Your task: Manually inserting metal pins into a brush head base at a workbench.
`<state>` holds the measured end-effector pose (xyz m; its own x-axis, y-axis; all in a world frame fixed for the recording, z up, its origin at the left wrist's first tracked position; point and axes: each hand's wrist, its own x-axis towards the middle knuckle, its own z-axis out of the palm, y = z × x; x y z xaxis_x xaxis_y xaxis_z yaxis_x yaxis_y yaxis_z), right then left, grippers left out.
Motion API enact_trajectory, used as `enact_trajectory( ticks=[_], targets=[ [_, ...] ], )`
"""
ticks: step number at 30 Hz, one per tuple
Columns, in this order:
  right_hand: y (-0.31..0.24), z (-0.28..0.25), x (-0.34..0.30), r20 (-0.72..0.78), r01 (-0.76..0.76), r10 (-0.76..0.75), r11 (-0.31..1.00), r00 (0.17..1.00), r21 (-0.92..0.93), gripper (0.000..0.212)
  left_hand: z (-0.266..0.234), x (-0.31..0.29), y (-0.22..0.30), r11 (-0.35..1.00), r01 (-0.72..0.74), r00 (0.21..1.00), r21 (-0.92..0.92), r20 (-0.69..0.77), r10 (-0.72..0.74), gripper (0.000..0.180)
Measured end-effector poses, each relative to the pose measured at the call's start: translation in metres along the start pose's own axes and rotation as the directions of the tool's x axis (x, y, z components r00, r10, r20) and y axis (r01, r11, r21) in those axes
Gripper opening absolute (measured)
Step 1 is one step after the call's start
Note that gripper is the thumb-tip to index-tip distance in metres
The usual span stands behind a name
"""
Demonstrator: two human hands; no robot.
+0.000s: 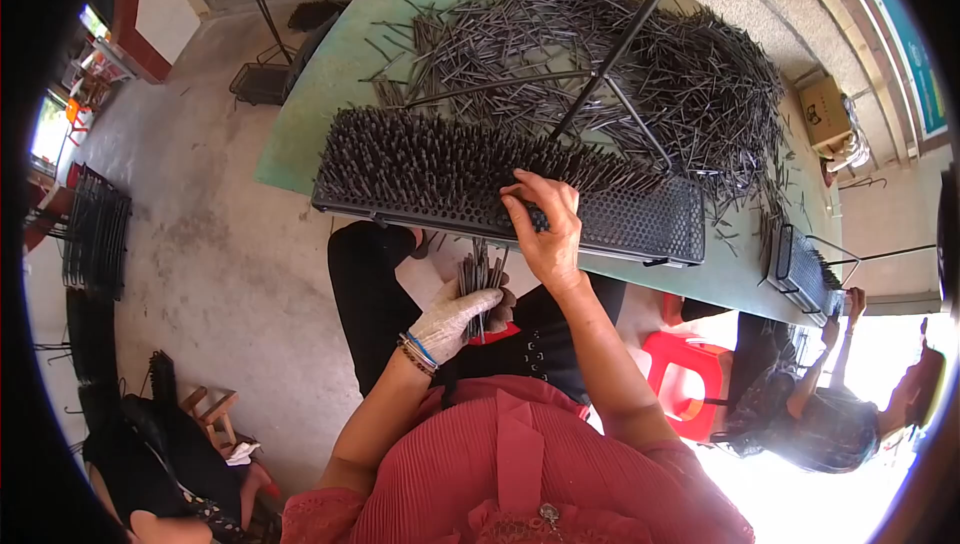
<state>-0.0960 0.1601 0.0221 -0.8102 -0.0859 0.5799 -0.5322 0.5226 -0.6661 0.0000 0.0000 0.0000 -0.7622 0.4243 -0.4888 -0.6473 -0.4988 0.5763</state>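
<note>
My left hand (455, 319), in a pale knit glove with bracelets at the wrist, is closed round a bundle of thin dark rods (480, 279), held upright in front of the rack. My bare right hand (548, 229) is over the perforated black rack (640, 219), thumb and fingertips drawn together at its holes. Whatever they pinch is too small to make out. Dark rods (420, 159) stand densely in the rack's left and middle holes and along its back toward the right. At the right end, many front holes show bare.
Behind the rack, a large heap of loose rods (700, 74) covers much of the green table (300, 134). A black metal frame (597, 74) rises from the rack. At right, another person handles a second rack (797, 269) beside a red stool (690, 374). Someone sits at lower left.
</note>
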Motion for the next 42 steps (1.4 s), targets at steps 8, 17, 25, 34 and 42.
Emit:
enact_trajectory(
  ticks=[8,17,25,34,42],
  targets=[
    [-0.005,0.000,0.002,0.048,0.231,-0.226,0.951,0.973,-0.206,0.025,0.006,-0.002,0.000,1.000,0.002,1.000,0.017,0.004,-0.002,0.024],
    [-0.009,0.000,0.003,0.050,0.254,-0.250,0.939,0.967,-0.230,0.021,0.004,-0.003,-0.002,1.000,0.016,1.000,0.009,-0.008,-0.016,0.025],
    [-0.016,-0.002,0.006,0.062,0.195,-0.185,0.941,0.981,-0.276,0.019,0.005,-0.002,-0.002,1.000,0.018,1.000,0.007,-0.010,-0.018,0.024],
    [-0.025,-0.010,0.008,-0.004,0.199,-0.206,0.951,0.979,-0.237,0.017,0.009,-0.002,-0.002,0.999,-0.047,0.999,-0.020,-0.012,0.047,0.025],
    [-0.027,-0.032,-0.031,0.457,-0.500,0.391,0.854,0.799,0.144,0.024,0.022,-0.005,0.003,0.990,-0.140,0.990,0.005,0.001,0.140,0.027]
  ],
)
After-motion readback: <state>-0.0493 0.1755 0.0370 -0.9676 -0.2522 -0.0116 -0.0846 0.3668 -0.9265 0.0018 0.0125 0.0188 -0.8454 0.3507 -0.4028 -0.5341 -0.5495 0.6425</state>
